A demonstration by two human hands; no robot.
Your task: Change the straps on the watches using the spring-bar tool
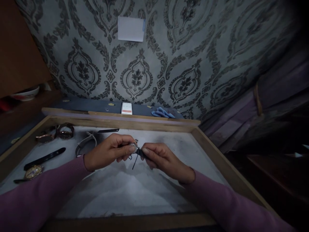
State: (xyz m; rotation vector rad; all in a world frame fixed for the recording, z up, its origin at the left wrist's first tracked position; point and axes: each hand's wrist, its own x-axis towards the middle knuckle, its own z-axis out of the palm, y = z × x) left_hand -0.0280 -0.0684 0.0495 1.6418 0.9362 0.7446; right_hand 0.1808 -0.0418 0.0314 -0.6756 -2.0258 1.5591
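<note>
Over the middle of the tray, my left hand [122, 148] pinches a small wristwatch [134, 148] by its round case. My right hand [158, 154] is closed on a dark strap [143, 154] that meets the side of the watch case. A thin dark strip [135, 161] hangs down between the two hands; what it belongs to I cannot make out. Left of my left wrist lies a grey loop-shaped strap [87, 145]. Behind it rests a flat dark strip [108, 130].
A wooden-rimmed tray [196, 124] with a whitish floor surrounds the work. At its left lie two bracelet watches [65, 131], a black strap [45, 158] and a gold-faced watch [33, 172]. Beyond the rim are a small white box [126, 108] and a blue cloth [163, 112].
</note>
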